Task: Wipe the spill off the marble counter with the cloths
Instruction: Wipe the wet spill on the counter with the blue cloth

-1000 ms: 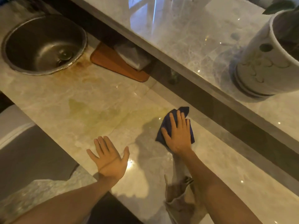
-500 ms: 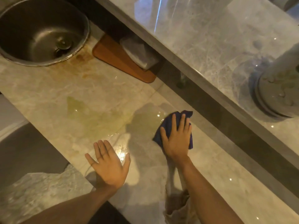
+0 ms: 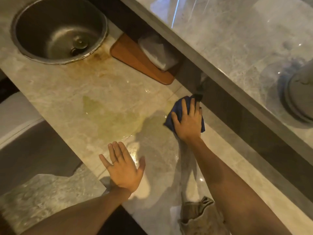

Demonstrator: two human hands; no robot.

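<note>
A yellowish spill (image 3: 108, 117) spreads over the middle of the beige marble counter (image 3: 59, 89). My right hand (image 3: 188, 121) lies flat on a dark blue cloth (image 3: 176, 107), pressing it to the counter at the spill's right edge, close to the dark back wall. My left hand (image 3: 122, 167) rests flat with fingers spread on the counter's front edge, holding nothing. A grey-brown cloth (image 3: 196, 216) lies crumpled under my right forearm at the bottom.
A round steel sink (image 3: 59, 29) sits at the upper left with brown stains beside it. An orange board (image 3: 140, 63) with a white packet (image 3: 157, 50) lies under the raised marble ledge (image 3: 237, 48). A grey pot base (image 3: 298, 99) stands on that ledge at right.
My right hand has slid the blue cloth slightly away from me toward the back wall. My left hand stayed flat on the counter's front edge. The view shifted down and right.
</note>
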